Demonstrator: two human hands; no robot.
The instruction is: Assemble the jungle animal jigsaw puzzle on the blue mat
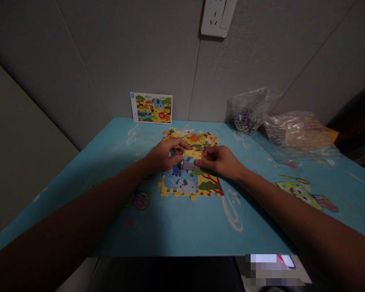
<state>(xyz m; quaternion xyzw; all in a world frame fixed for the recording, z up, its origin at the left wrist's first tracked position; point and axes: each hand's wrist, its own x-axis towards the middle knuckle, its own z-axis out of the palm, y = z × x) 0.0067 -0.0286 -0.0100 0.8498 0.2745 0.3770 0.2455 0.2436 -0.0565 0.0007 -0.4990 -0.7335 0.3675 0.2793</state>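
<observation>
Between my two hands is a puzzle piece (pixel 191 159), yellow above and greyish below, held over the jigsaw puzzle (pixel 182 184). My left hand (pixel 167 154) pinches its left side with thumb and fingers. On the right side my right hand (pixel 217 160) grips the same piece, thumb in front. Below the hands, joined pieces show blue elephants on yellow and a dark red tree trunk. More colourful pieces (pixel 197 138) lie just beyond my fingers; my hands hide part of the puzzle's middle, so I cannot tell whether both parts join.
A picture card (pixel 153 108) with an animal scene leans against the wall at the back left. Clear plastic bags (pixel 298 129) lie at the back right, one standing bag (pixel 249 113) holding tangled small things. The blue tablecloth (pixel 176 231) has cartoon prints. A wall socket (pixel 217 18) is above.
</observation>
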